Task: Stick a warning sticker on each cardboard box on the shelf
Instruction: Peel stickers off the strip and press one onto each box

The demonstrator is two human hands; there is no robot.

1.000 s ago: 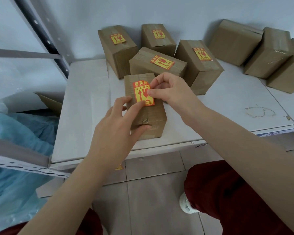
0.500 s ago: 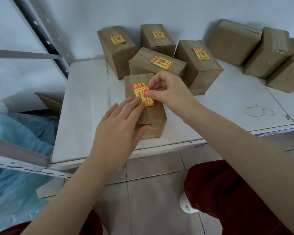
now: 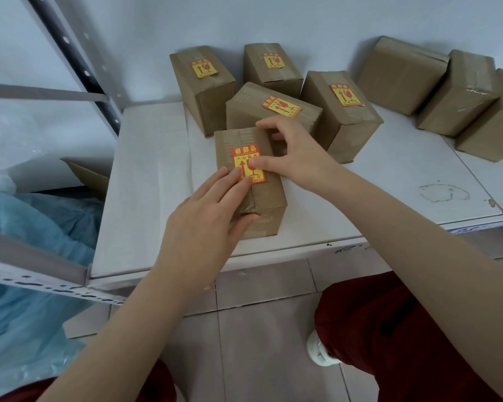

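Both sets of fingers were down on the sticker (image 3: 245, 154). Your left hand (image 3: 204, 227) had its fingers (image 3: 234, 181) straight and together, pressing the sticker's near left corner flat; it held nothing. Your right hand (image 3: 298, 158) was spread rather than gripping. Its thumb lay across the sticker's right edge, the forefinger reached to the far edge of the box (image 3: 269, 195), and the other fingers were bent just beside the box's right side. The sticker sat on top of that box, over the tape seam, and the box lay at the front of the shelf (image 3: 145, 184).

You seemed to be smoothing this sticker down, and it already looked flat. Four labelled boxes (image 3: 343, 95) stood just behind. Three bare boxes (image 3: 401, 74) at the back right, well apart from your hands, were probably next. That move would call for lifting both hands off, finding a fresh sticker (no supply showed) and reaching right or pulling one box forward.

The sticker was red and yellow. Its top line read 易碎品. Below came 小心, with the rest under your thumb, then an up arrow and a goblet. The bottom line was partly hidden. The other stickers looked alike but were too small to read.
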